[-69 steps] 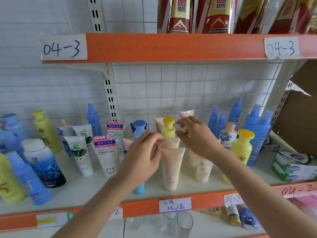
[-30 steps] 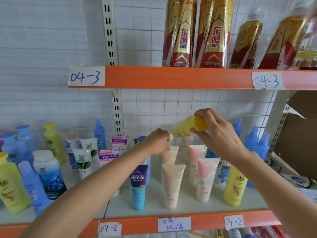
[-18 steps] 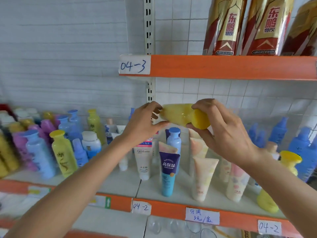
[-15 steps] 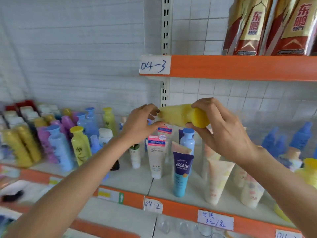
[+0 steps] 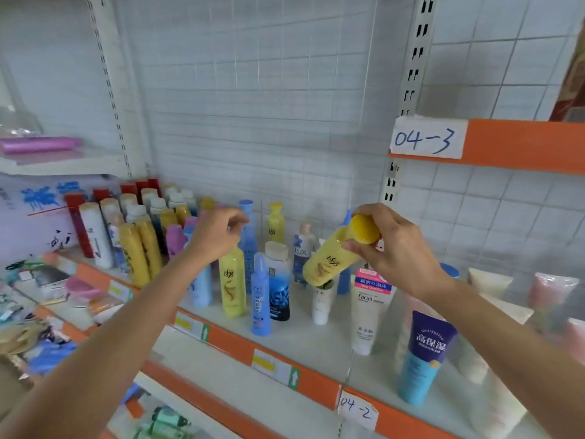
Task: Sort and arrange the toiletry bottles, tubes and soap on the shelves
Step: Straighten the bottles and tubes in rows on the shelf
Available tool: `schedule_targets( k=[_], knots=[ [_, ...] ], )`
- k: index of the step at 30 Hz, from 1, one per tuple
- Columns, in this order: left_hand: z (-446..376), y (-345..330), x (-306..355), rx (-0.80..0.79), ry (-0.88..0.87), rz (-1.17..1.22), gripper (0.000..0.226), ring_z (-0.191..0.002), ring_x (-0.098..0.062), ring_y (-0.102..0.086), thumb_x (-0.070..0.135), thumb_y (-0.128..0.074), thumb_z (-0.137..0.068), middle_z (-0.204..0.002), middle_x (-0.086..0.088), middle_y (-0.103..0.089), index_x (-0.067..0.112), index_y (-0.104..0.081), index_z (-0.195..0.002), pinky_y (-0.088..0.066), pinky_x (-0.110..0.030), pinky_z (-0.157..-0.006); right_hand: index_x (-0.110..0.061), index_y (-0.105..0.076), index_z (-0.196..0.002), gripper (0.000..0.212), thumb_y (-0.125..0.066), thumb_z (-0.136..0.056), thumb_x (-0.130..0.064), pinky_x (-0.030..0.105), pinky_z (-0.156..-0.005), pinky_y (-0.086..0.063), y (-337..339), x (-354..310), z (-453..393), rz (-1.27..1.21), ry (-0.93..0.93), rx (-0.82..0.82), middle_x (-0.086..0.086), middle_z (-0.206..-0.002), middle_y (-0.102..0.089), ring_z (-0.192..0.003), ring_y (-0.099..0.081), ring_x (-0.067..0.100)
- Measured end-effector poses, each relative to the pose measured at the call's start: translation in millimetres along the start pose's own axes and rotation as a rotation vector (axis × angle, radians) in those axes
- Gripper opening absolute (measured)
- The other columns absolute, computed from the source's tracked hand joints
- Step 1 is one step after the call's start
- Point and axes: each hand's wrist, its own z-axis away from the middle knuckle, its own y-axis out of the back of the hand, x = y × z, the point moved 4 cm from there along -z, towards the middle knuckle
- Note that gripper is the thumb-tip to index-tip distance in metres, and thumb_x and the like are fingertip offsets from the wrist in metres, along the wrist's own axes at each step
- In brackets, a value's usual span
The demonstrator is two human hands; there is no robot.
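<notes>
My right hand (image 5: 397, 251) grips a yellow bottle (image 5: 329, 259) near its yellow cap, holding it tilted in the air above the shelf (image 5: 304, 340). My left hand (image 5: 215, 236) hovers above the standing bottles with its fingers loosely curled and nothing in them. Just under it stands another yellow bottle (image 5: 232, 282), with a blue spray bottle (image 5: 261, 296) and a dark-blue-labelled bottle (image 5: 280, 280) to its right. A white facial tube (image 5: 368, 308) and a purple-and-blue tube (image 5: 422, 356) stand upside down on the right.
Rows of yellow, white, red and pink bottles (image 5: 136, 229) crowd the shelf's left end. Pale tubes (image 5: 493, 299) fill the far right. An orange upper shelf edge (image 5: 522, 144) labelled 04-3 juts out above my right hand. Lower shelves (image 5: 63, 312) hold mixed small goods.
My left hand let go of the yellow bottle's base and moved left over the standing bottles. My right hand carried the bottle left and tilted it base-down. My view swung left.
</notes>
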Motion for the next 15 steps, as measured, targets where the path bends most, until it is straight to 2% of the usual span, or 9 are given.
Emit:
schedule_targets(
  k=[2, 5, 8, 11, 13, 15],
  knots=[
    [-7.6, 7.4, -13.2, 0.017, 0.013, -0.015, 0.022, -0.095, -0.019, -0.063, -0.001, -0.052, -0.088, -0.106, -0.008, -0.069, 0.003, -0.067, -0.103, -0.042, -0.022, -0.082, -0.006, -0.052, -0.113, 0.042, -0.069, -0.080, -0.026, 0.011, -0.057, -0.034, -5.3, -8.0, -8.9, 0.007, 0.075, 0.047, 0.004, -0.100, -0.055, -0.073, -0.048, 0.016],
    [-19.5, 14.9, -30.6, 0.003, 0.020, -0.043, 0.020, -0.096, -0.021, -0.064, 0.003, -0.055, -0.087, -0.104, -0.007, -0.070, 0.006, -0.069, -0.101, -0.045, -0.026, -0.084, -0.010, -0.046, -0.111, 0.039, -0.064, -0.081, -0.027, 0.021, -0.056, -0.038, -17.6, -22.7, -27.7, 0.052, 0.210, 0.124, 0.010, -0.101, -0.059, -0.072, -0.047, 0.013],
    [-31.1, 21.2, -44.7, -0.009, 0.027, -0.078, 0.019, -0.097, -0.023, -0.063, 0.005, -0.056, -0.086, -0.104, -0.008, -0.070, 0.005, -0.069, -0.100, -0.044, -0.026, -0.084, -0.010, -0.045, -0.113, 0.038, -0.062, -0.082, -0.025, 0.025, -0.055, -0.041, -39.1, -30.6, -57.5, 0.087, 0.249, 0.115, 0.012, -0.105, -0.059, -0.071, -0.051, 0.017],
    [-45.5, 22.3, -56.8, -0.075, 0.015, -0.096, 0.018, -0.097, -0.023, -0.064, 0.007, -0.058, -0.086, -0.104, -0.008, -0.070, 0.006, -0.069, -0.100, -0.046, -0.029, -0.086, -0.002, -0.050, -0.118, 0.041, -0.064, -0.085, -0.023, 0.032, -0.066, -0.045, -69.9, -25.8, -96.9, 0.092, 0.164, 0.043, 0.015, -0.113, -0.057, -0.084, -0.060, 0.033],
    [-58.4, 20.5, -63.8, -0.117, -0.017, -0.101, 0.018, -0.096, -0.024, -0.065, 0.007, -0.058, -0.085, -0.102, -0.010, -0.071, 0.005, -0.069, -0.100, -0.048, -0.029, -0.086, -0.005, -0.048, -0.121, 0.043, -0.063, -0.086, -0.025, 0.031, -0.074, -0.042, -96.1, -15.3, -126.0, 0.073, 0.048, -0.022, 0.012, -0.120, -0.054, -0.093, -0.058, 0.032],
    [-72.0, 17.1, -68.4, -0.155, -0.046, -0.086, 0.018, -0.095, -0.023, -0.066, 0.007, -0.060, -0.085, -0.102, -0.011, -0.071, 0.003, -0.069, -0.100, -0.049, -0.029, -0.087, -0.008, -0.046, -0.121, 0.043, -0.063, -0.086, -0.026, 0.032, -0.079, -0.041, -126.2, -1.4, -153.0, 0.050, -0.070, -0.158, 0.011, -0.121, -0.052, -0.101, -0.053, 0.030]
  ],
)
